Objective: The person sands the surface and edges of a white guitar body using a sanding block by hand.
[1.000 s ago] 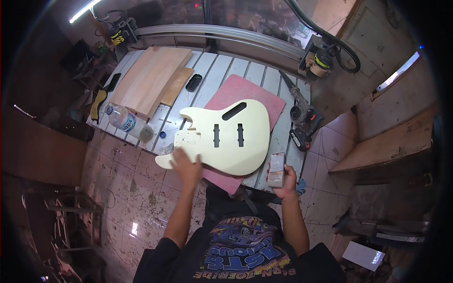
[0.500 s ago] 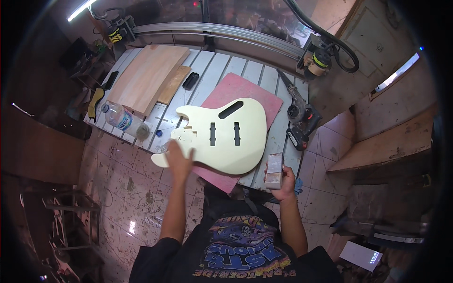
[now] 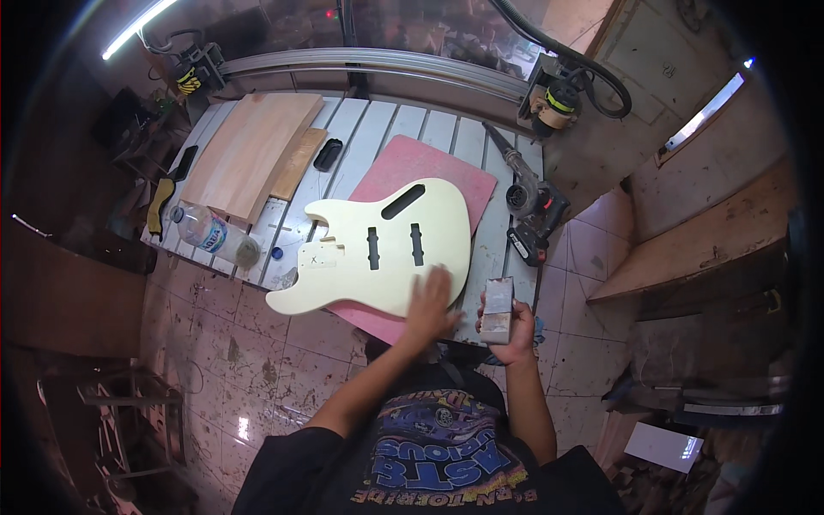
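Along the near edge: table (image 3: 378,120) ends just below the body (image 3: 360,279), whose long horn (image 3: 281,302) pokes past it, over the floor (image 3: 292,369).
Right of the body: a strip of white table shows between its rounded end and the blower (image 3: 530,202).
Far side: more table shows beyond the mat (image 3: 433,163), up toward the metal rail (image 3: 378,58).
Mat: pink, under the body, showing above and below it.
Blower: lies at the table's right edge, nozzle toward the far side, well apart from the left hand (image 3: 432,302).
Boards: wide board (image 3: 249,159) at left, thin board (image 3: 296,165) just beside it, then a black tray (image 3: 328,154).
Bottle: clear, near the table's left end, its base near a blue cap (image 3: 276,254); both left of the body.
Left hand: fingers spread, palm down at the body's lower right part; blur hides how much of it touches.
Right hand: (image 3: 517,343) clamped on the grey block (image 3: 497,316), thumb to one side.
Block: right of the body, apart from it, near the table's near edge.
Body: cream, flat on the mat, rounded end toward the right hand.
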A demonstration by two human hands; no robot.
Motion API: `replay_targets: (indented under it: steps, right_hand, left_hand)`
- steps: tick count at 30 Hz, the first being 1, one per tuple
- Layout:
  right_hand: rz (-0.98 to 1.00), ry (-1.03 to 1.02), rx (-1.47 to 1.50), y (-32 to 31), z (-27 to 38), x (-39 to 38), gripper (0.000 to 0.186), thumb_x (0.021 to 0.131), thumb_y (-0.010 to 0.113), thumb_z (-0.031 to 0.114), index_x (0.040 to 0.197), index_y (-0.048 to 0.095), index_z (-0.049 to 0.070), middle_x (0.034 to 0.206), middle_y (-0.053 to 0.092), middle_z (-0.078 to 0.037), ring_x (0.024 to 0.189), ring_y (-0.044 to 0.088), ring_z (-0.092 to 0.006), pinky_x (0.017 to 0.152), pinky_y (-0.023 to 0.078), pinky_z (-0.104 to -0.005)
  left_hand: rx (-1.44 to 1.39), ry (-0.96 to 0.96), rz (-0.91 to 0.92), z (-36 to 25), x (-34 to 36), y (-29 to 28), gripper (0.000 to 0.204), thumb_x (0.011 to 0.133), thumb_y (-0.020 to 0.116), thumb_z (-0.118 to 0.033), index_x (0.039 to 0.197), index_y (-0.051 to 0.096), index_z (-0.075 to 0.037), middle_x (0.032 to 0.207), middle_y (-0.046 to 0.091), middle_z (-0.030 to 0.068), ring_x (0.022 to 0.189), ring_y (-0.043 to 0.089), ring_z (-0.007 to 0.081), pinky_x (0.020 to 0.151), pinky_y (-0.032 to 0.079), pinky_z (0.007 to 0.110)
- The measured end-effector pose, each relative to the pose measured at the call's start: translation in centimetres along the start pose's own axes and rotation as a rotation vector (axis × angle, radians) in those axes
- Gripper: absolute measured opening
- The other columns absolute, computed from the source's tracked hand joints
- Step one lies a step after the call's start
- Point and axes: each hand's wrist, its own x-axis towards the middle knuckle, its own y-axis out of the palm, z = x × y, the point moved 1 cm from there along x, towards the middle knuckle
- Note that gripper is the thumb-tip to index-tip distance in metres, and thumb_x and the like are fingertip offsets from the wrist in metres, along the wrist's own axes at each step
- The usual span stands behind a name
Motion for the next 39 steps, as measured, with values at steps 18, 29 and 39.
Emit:
replay_targets:
  steps: [18,29,39]
  right_hand:
    - [0.077,-0.007,-0.345,5.8,-2.4,-0.9,0.055,0.099,0.045,0.035,0.144,0.048,0.004,0.124,0.067,-0.019,0.100,0.072,-0.0340,0.080,0.062,-0.0448]
    - [-0.021,-0.370,-0.967,6.0,-2.9,-0.8,0.039,0.097,0.063,0.014,0.131,0.055,-0.003,0.109,0.068,-0.011,0.092,0.068,-0.0153,0.082,0.057,-0.0311]
    - [-0.111,-0.358,-0.864,6.9,-3.0,-0.7,0.045,0.089,0.061,0.003,0.131,0.053,-0.008,0.113,0.065,-0.013,0.099,0.065,-0.0163,0.088,0.054,-0.0308]
  left_hand:
    - [-1.721,-0.323,-0.009,-1.7,-2.5,-8.0,0.035,0.103,0.064,-0.014,0.134,0.058,0.000,0.117,0.067,0.0094,0.103,0.063,0.0151,0.090,0.053,0.030]
    - [-1.643,-0.357,-0.107,-1.2,-3.1,-8.9,0.026,0.096,0.073,-0.009,0.118,0.063,-0.001,0.100,0.068,0.0072,0.086,0.063,0.0107,0.076,0.055,0.027]
    - [-1.579,-0.281,-0.141,-2.0,-3.8,-8.0,0.026,0.089,0.080,-0.003,0.111,0.066,0.000,0.096,0.070,0.0051,0.086,0.065,0.0098,0.075,0.059,0.027]
